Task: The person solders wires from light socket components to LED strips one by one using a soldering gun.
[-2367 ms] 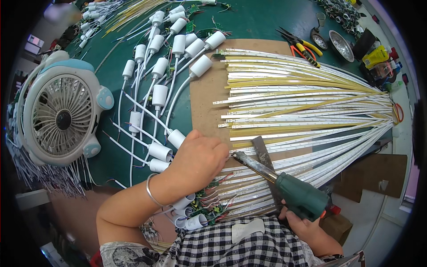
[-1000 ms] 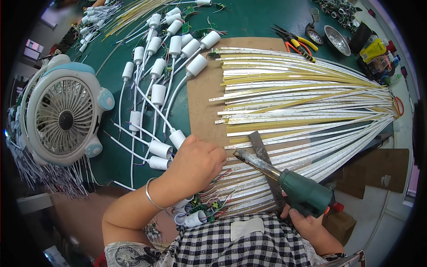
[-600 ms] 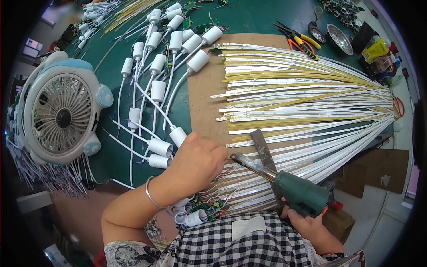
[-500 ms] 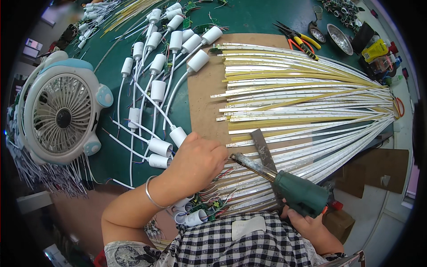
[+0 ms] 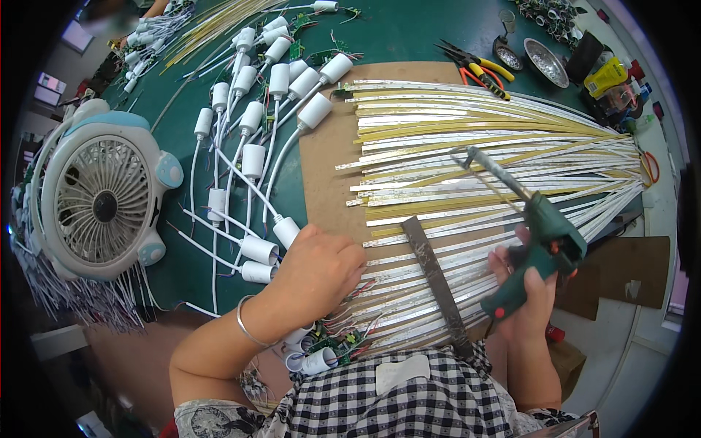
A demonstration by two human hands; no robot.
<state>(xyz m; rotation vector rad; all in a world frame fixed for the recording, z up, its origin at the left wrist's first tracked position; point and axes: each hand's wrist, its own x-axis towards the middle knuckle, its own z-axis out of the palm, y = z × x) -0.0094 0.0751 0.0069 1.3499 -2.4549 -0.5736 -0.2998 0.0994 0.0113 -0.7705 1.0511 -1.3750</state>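
Observation:
My right hand (image 5: 537, 303) is wrapped round the green handle of a soldering gun (image 5: 548, 226), whose metal tip points up and left above the strips. My left hand (image 5: 321, 266) is closed in a pinch at the left ends of the lower LED strips (image 5: 453, 252); whatever its fingertips hold is hidden. Thin wires and small green circuit boards (image 5: 342, 343) lie just below that hand, beside white cylindrical caps (image 5: 319, 361). Between my hands, a dark flat metal bar (image 5: 437, 281) lies across the strips.
White caps with cables (image 5: 253, 159) spread over the green table left of a brown board (image 5: 328, 168). A white-and-blue fan (image 5: 104, 206) stands at the left. Pliers (image 5: 478, 66), a metal dish (image 5: 545, 62) and a yellow bottle (image 5: 606, 77) sit at the far right.
The soldering gun has lifted up and right, away from my left hand, its tip now raised off the strip ends. My left hand stays pinched at nearly the same place.

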